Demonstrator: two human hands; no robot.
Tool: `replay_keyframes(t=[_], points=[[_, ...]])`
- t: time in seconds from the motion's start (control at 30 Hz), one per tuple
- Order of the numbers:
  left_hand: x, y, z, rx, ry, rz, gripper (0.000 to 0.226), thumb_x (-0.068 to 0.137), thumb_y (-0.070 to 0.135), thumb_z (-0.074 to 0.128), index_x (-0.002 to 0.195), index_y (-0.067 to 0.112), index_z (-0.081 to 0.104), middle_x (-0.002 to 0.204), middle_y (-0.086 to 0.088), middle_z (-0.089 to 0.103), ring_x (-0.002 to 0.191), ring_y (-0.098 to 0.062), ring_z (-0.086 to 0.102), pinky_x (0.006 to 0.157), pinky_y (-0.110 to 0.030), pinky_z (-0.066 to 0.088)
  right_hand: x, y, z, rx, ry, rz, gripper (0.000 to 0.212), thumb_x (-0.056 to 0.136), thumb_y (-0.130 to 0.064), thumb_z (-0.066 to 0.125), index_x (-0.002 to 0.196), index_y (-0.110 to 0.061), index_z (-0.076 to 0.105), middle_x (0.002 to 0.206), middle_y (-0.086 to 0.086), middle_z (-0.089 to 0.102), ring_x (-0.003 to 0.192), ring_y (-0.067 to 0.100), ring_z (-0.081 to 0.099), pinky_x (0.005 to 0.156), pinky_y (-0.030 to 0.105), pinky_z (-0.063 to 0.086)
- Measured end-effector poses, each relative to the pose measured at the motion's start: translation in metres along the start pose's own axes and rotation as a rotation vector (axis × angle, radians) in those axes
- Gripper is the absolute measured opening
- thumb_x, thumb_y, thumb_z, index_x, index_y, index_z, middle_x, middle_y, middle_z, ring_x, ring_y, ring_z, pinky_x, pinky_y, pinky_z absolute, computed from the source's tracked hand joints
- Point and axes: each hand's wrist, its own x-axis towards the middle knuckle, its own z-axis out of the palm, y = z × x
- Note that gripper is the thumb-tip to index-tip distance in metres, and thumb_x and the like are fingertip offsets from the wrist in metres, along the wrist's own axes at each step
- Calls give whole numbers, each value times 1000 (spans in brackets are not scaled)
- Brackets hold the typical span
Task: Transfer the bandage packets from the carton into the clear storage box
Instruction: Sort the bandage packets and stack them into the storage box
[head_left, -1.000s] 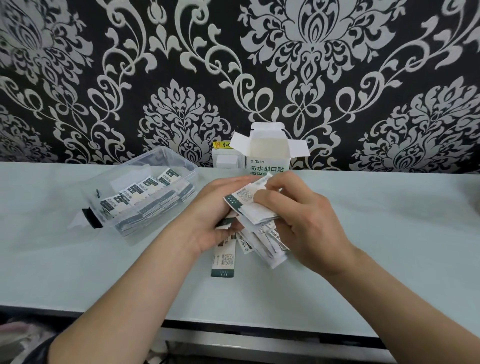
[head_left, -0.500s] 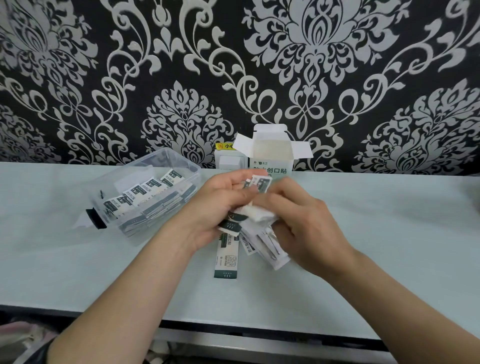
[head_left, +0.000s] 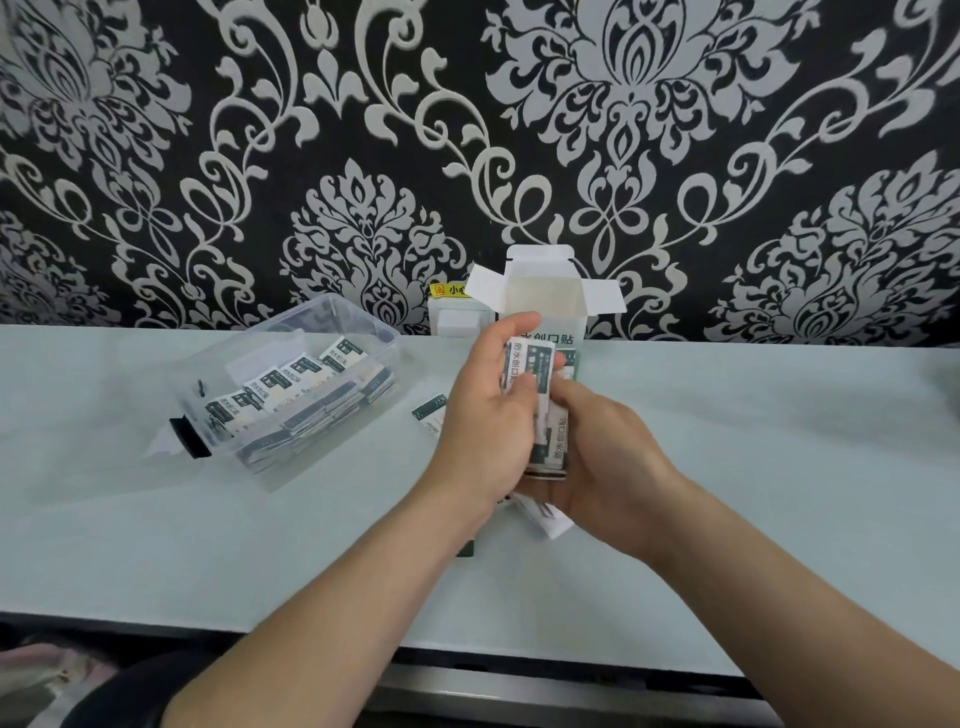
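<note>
In front of the carton (head_left: 543, 299), left grip (head_left: 487, 418) and right grip (head_left: 609, 457) both clasp a stack of bandage packets (head_left: 537, 371) between them.

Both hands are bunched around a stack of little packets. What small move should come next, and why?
Probably carry the stack of white-and-green bandage packets left and lower it into the open clear plastic storage box, which already holds rows of packets. The left hand and right hand both grip the stack, and it looks neatly aligned.
</note>
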Motion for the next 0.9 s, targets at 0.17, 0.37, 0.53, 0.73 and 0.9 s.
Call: replay_keyframes(t=[0.17, 0.37, 0.53, 0.73, 0.9], points=[[3, -5, -5, 84, -109, -18, 47, 91, 10, 48, 121, 46, 55, 130, -3, 53, 108, -21, 63, 84, -47, 57, -4, -6, -1, -7, -67, 34, 37, 102, -30, 42, 122, -5, 61, 102, 12, 71, 82, 24, 66, 65, 34, 56], [4, -2, -16, 723, -284, 441, 51, 88, 38, 47, 139, 37, 40, 155, 18, 16, 141, -8, 11, 114, -41, 18, -9, -22, -14, -67, -41, 39, 26, 98, -22, 48, 114, -6, 62, 76, 8, 66, 56, 16, 61, 42, 26, 48], [0, 3, -15, 973, -447, 454, 98, 67, 62, 74, 147, 35, 25, 159, 12, -4, 144, -10, -5, 118, -36, 15, -13, -21, -20, -392, -37, -2, 18, 93, -4, 44, 90, -6, 61, 69, 10, 62, 57, 18, 61, 47, 27, 45], [-3, -10, -3, 1065, -420, 473, 79, 68, 54, 72, 135, 29, 39, 146, 5, 26, 132, -16, 32, 97, -41, 45, -17, -18, -28, -500, -63, -6, 22, 92, 0, 42, 81, -7, 60, 63, 5, 55, 62, 17, 54, 59, 33, 42], [5, 1, -1, 983, -464, 322, 107, 68, 57, 76, 149, 33, 11, 152, 16, 15, 137, -7, 24, 105, -30, 33, -18, -32, -50, -694, 96, -76, 21, 97, -16, 51, 78, -11, 55, 60, -1, 43, 48, 11, 40, 50, 25, 34]])
